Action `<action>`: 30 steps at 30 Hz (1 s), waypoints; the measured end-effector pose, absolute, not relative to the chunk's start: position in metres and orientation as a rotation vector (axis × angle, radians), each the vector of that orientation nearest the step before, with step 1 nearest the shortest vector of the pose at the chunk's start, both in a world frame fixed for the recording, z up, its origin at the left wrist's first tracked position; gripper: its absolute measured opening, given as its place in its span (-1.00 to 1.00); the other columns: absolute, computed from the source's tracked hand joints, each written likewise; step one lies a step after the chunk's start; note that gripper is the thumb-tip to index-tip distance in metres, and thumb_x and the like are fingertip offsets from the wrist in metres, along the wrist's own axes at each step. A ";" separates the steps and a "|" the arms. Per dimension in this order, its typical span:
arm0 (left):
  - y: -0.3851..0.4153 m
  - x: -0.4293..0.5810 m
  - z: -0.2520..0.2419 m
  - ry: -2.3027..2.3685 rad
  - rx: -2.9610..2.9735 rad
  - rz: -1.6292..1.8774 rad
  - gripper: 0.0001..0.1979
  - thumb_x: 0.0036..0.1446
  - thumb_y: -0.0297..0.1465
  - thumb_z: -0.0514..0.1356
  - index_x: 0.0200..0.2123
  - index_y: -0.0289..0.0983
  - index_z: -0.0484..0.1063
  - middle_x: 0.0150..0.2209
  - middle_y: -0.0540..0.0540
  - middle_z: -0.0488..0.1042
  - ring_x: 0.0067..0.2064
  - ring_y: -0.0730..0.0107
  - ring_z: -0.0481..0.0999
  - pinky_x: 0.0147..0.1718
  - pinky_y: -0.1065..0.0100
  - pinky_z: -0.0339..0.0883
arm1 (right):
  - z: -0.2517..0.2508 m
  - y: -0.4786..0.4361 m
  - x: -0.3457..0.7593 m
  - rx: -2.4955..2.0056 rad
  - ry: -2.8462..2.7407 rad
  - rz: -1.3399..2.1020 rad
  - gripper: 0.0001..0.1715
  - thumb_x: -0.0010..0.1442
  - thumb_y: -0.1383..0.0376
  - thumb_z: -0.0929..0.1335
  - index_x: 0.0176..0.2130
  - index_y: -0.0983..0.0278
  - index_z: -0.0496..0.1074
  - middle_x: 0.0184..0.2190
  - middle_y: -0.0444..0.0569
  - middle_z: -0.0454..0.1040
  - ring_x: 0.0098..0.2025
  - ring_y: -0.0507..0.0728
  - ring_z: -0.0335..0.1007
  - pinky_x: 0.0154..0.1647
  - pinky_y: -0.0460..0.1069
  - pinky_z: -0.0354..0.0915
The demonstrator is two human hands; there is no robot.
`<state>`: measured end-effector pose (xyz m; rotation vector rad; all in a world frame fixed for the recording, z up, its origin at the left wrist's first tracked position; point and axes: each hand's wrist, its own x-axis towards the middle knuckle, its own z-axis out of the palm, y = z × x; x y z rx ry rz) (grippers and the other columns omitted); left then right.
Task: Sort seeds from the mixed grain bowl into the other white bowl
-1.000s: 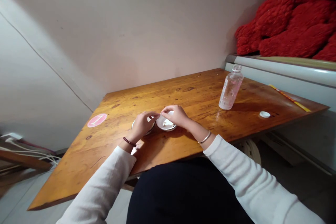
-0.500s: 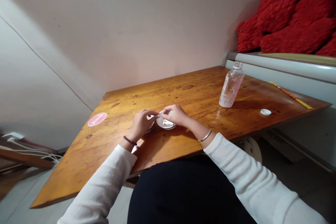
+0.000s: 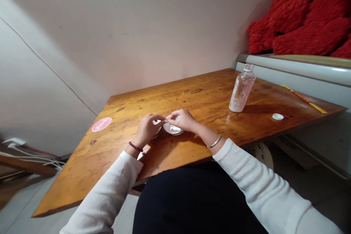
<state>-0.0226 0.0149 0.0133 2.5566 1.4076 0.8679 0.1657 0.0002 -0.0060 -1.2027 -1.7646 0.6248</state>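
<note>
The left hand (image 3: 147,128) and the right hand (image 3: 185,120) met fingertip to fingertip over a white bowl (image 3: 167,128) on the wooden table (image 3: 208,97). Each was drawn into a narrow pinch, thumb against fingers; whether a small thing sat between the tips could not be told — they were too small and too close together. A few brownish bits (image 3: 172,128) lay in the bottom of the bowl, below the right hand. A second bowl (image 3: 156,121) stood just beside it on the left, mostly hidden by the left hand.

Dark beads (image 3: 135,147) ringed the left wrist, and a silver bangle (image 3: 214,142) the right; both white sleeves came in from the near side, over a dark-clothed lap (image 3: 192,201).

Well to the right of the bowls stood a clear bottle (image 3: 241,91), its mouth open and its side tinted pink. A white cap (image 3: 278,117) lay further right, with a yellow stick (image 3: 304,98) beyond it by the table's edge. A pink disc (image 3: 101,124) marked with a 1 lay flat near the left edge. Red plush (image 3: 304,25) sat heaped on a pale cabinet (image 3: 296,74) at the right — near the wall (image 3: 164,25).
</note>
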 end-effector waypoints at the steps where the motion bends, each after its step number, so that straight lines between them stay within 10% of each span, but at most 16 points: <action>1: 0.015 -0.023 0.013 1.418 2.553 0.858 -0.77 0.12 -0.18 0.21 -0.31 -0.17 0.58 -0.36 -0.04 0.54 -0.30 0.37 0.46 -0.24 0.41 0.29 | -0.006 0.000 0.166 -1.202 -1.768 0.628 -0.87 0.01 0.30 0.40 -0.46 0.31 0.56 -0.49 -0.08 0.56 -0.39 0.03 0.44 -0.35 -0.14 0.24; 16: 0.015 -0.023 0.017 1.521 2.477 0.852 -0.65 0.21 -0.14 0.09 -0.09 -0.19 0.50 -0.25 -0.07 0.59 -0.27 0.34 0.50 -0.25 0.40 0.29 | -0.017 0.012 0.168 -1.104 -1.660 0.814 -0.75 0.02 0.23 0.46 -0.25 0.28 0.58 -0.28 -0.01 0.61 -0.23 0.10 0.54 -0.19 -0.08 0.38; 30: 0.017 -0.035 0.018 2.052 2.556 0.283 -0.70 0.13 -0.15 0.10 -0.33 -0.16 0.55 -0.30 -0.15 0.60 -0.20 0.12 0.53 -0.38 0.35 0.27 | -0.024 0.018 0.167 -1.107 -1.628 0.737 -0.87 0.06 0.30 0.41 -0.31 0.29 0.51 -0.33 -0.06 0.58 -0.30 0.05 0.52 -0.22 -0.08 0.38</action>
